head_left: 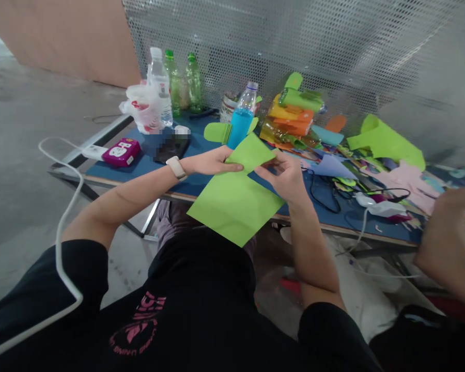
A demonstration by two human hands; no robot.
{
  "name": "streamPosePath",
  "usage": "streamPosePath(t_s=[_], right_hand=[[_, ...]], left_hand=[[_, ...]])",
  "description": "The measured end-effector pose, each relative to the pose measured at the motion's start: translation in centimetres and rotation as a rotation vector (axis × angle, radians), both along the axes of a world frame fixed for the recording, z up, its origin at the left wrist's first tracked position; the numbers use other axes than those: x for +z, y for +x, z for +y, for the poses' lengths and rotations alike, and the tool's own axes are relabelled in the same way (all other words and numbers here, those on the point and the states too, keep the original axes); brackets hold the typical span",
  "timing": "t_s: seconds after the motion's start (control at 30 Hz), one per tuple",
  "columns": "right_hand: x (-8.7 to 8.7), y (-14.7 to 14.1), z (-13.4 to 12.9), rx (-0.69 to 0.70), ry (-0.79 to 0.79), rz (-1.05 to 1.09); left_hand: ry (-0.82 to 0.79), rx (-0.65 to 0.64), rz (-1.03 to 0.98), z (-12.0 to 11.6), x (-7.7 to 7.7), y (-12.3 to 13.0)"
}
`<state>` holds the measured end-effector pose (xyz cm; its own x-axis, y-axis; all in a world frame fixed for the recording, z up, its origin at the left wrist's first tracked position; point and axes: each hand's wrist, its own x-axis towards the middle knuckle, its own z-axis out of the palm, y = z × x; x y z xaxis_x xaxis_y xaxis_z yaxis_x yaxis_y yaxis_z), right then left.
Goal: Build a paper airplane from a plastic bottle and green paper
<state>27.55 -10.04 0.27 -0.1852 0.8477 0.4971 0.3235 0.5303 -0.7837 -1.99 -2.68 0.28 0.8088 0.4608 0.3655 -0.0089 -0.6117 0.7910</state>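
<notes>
A sheet of light green paper (236, 206) hangs over the table's front edge, its upper part folded or overlapped by a smaller green flap. My left hand (219, 160) pinches the paper at its left side, thumb lying across the front. At the right corner of the flap, my right hand (282, 173) grips the paper between thumb and fingers. Just behind the paper stands a bottle of blue liquid (242, 121), with rounded green paper pieces (217, 133) at its sides.
The blue table (116, 173) holds a magenta packet (121, 152), a dark phone (172, 147), clear and green bottles (194, 85), orange and green paper-wrapped bottles (292, 116), paper scraps and cables. Another person's arm (449, 243) is at the right.
</notes>
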Motion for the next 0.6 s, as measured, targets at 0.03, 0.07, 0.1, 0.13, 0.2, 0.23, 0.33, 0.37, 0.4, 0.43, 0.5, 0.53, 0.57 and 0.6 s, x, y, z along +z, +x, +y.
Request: streamPosePath(t_s=[0.03, 0.07, 0.1, 0.13, 0.2, 0.23, 0.33, 0.37, 0.4, 0.43, 0.5, 0.53, 0.57, 0.6], right_hand=[[0.2, 0.6, 0.4, 0.013, 0.004, -0.011], [0.7, 1.2, 1.1, 0.019, 0.004, -0.018], [1.3, 1.6, 2.3, 0.01, 0.006, -0.015], [2.1, 1.8, 3.8, -0.001, 0.0, -0.024], [4.0, 1.1, 7.7, -0.048, 0.016, -0.042], [5.0, 0.2, 9.8, -0.105, 0.048, -0.04], [7.8, -3.8, 15.2, -0.372, 0.05, -0.266], [8.5, -5.1, 16.4, -0.428, 0.062, -0.339], [9.0, -6.1, 17.2, -0.427, 0.06, -0.394], [9.4, -6.9, 17.8, -0.42, 0.037, -0.424], [9.8, -7.6, 18.3, -0.407, 0.009, -0.445], [9.8, -7.5, 18.4, -0.425, 0.015, -0.45], [9.8, -7.1, 18.6, -0.454, 0.037, -0.458], [9.7, -6.6, 18.8, -0.487, 0.064, -0.46]], left_hand=[[-0.058, -0.016, -0.02, 0.2, -0.3, 0.1], [-0.112, -0.04, -0.028, 0.3, -0.6, 0.1], [-0.156, -0.065, -0.022, 0.5, -0.9, 0.1], [-0.185, -0.091, -0.006, 0.7, -1.1, 0.1], [-0.206, -0.14, 0.037, 0.9, -1.4, 0.1], [-0.205, -0.16, 0.056, 1.0, -1.5, 0.2], [-0.201, -0.172, 0.068, 0.9, -2.0, 0.5], [-0.205, -0.158, 0.059, 0.9, -2.1, 0.6], [-0.212, -0.144, 0.053, 0.8, -2.3, 0.7], [-0.221, -0.138, 0.059, 0.8, -2.5, 0.8], [-0.234, -0.162, 0.101, 0.8, -2.8, 1.0], [-0.236, -0.184, 0.123, 0.9, -2.9, 1.1], [-0.237, -0.202, 0.136, 1.0, -3.0, 1.2], [-0.236, -0.212, 0.137, 1.1, -3.0, 1.3]])
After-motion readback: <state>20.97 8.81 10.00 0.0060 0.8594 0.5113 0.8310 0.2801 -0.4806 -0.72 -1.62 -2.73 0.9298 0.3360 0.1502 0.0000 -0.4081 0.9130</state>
